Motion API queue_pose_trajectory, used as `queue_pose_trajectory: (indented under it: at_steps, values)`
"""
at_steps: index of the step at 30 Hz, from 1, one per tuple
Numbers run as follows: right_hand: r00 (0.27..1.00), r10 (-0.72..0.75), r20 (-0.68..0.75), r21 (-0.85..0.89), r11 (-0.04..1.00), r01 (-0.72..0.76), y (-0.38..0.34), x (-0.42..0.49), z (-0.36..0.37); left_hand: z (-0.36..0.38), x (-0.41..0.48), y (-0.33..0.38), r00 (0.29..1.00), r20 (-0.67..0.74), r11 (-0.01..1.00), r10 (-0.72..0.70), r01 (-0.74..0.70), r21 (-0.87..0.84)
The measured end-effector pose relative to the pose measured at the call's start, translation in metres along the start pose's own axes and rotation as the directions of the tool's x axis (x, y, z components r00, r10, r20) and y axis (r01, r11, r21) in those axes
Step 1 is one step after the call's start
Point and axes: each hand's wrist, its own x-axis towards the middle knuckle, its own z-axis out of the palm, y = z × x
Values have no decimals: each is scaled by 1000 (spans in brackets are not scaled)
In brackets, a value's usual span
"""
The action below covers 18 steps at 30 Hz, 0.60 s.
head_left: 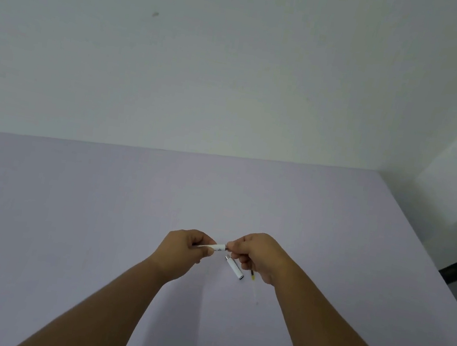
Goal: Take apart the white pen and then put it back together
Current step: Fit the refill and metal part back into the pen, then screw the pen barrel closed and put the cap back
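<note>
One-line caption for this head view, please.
Both hands grip the white pen barrel above its cap and refill.

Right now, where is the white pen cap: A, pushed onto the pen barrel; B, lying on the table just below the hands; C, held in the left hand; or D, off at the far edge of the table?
B: the white cap lies loose on the table just below the two hands, while the left hand and right hand hold the pen barrel between them.
</note>
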Motion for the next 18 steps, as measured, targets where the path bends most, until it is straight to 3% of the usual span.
queue_pose_trajectory:
  at_steps: [2,5,7,10,13,18]
  values:
    - [998,-57,-24,-41,998,56,0,4,-1,0,2,-2,999,-2,999,-38,38,-10]
    - [954,-184,-237,-354,931,91,9,20,-5,1,5,-11,989,-36,989,-145,145,-18]
    - [924,-234,-302,-510,858,51,19,30,-3,1,5,-19,972,-32,967,-232,227,-114]
    - [943,-207,-259,-676,737,-23,39,44,7,3,5,-25,937,41,886,-347,343,-311]
    - [945,-227,-235,-737,676,-21,54,53,17,4,5,-27,904,131,776,-407,418,-472]
    - [937,-268,-225,-805,593,-24,67,60,28,3,4,-28,890,168,747,-423,447,-492]
